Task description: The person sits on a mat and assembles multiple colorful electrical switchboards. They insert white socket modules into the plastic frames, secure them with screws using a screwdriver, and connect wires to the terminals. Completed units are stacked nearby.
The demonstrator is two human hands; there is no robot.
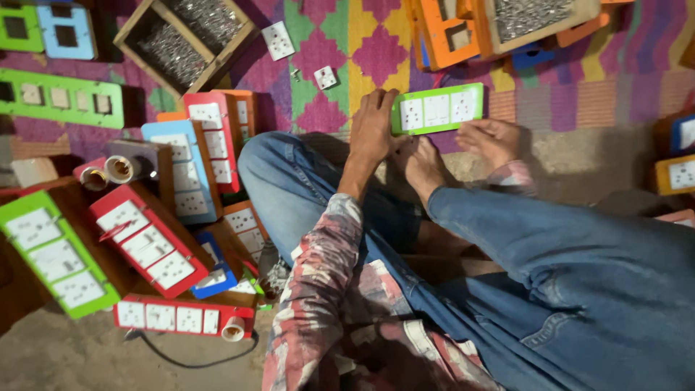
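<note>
My left hand [373,124] grips the left end of a green switch panel [437,108] with white sockets, holding it just above the patterned mat. My right hand [494,139] lies right below the panel's right end, with curled fingers touching its lower edge. Whether it grips anything is not visible. My bare foot [421,165] rests between the two hands, and my legs in blue jeans [550,246] are folded in front of me.
Several finished panels lie piled at the left: red [148,242], green [54,253], blue [177,170] and a red strip with a cable [181,317]. There are wooden boxes of screws at the top left [184,36] and top right [536,18]. Loose white sockets [278,40] lie on the mat [362,43].
</note>
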